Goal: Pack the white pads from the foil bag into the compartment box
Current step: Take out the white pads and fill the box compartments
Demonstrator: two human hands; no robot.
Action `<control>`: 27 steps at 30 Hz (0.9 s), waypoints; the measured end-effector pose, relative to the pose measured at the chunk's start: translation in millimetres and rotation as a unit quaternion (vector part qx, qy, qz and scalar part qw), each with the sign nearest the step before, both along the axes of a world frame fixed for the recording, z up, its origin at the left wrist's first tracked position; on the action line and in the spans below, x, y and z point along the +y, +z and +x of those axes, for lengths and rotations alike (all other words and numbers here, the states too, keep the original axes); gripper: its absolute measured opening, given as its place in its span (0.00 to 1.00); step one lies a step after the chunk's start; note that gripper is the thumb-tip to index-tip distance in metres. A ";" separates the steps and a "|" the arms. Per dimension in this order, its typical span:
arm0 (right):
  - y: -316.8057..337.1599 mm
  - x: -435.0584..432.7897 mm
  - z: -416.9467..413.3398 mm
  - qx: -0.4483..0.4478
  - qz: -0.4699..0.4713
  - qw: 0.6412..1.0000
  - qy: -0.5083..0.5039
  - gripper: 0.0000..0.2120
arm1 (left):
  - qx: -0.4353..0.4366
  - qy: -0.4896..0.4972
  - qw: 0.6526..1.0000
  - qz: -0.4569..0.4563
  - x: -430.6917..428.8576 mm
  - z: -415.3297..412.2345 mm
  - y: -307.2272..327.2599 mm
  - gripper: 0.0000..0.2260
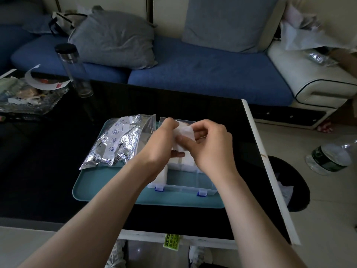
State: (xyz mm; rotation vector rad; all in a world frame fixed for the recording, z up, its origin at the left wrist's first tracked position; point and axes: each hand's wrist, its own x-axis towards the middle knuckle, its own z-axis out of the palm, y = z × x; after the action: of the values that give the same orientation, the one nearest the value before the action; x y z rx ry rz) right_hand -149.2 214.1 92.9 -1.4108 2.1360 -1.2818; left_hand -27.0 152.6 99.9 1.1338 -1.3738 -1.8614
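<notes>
Fingers of the left hand and right hand are pinching one white pad just above the clear compartment box. Left of the box, the foil bag is lying with blue print too small to read. Nearer than the box, a yellow-green tag is showing "SZX".

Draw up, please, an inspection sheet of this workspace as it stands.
Surface: black table with a teal tray on it.
Job's things: foil bag lies on the tray's left; clear compartment box is open beside it, with packed pads inside; one white pad is held above the box.
Clutter: glass bottle and wrappers at the far left.
Grippers: left hand and right hand both hold the white pad.
Cables: nothing seen.
Surroundings: blue sofa behind; plastic bottle and dark bin on the floor to the right.
</notes>
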 end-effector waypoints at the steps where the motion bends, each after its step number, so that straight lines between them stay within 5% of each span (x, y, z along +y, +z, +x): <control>1: -0.2 -0.8 0.9 0.003 0.000 1.000 -0.013 0.14 | -0.002 -0.005 1.000 -0.010 0.2 0.1 -0.5 0.19; 16: -1.2 -4.2 10.5 0.042 -0.022 0.999 -0.024 0.09 | 0.012 -0.022 0.999 -0.045 -0.4 4.8 -0.4 0.20; 21: -2.4 -5.5 7.7 -0.103 0.018 0.994 -0.021 0.05 | 0.012 -0.016 0.999 -0.035 -2.3 6.7 -0.2 0.26; 24: 2.1 -3.1 2.9 -0.295 0.033 0.955 -0.019 0.05 | 0.046 -0.002 0.999 -0.013 -3.7 8.7 0.6 0.29; 27: 4.8 -2.4 4.4 -0.359 0.039 0.933 -0.010 0.06 | 0.057 -0.009 0.998 -0.005 -1.9 6.8 3.3 0.25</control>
State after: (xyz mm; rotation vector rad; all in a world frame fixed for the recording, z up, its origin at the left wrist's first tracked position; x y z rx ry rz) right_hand -144.8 211.7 97.7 -0.7134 1.6663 -1.4142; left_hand -20.2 150.7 103.2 0.9972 -1.3313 -1.8988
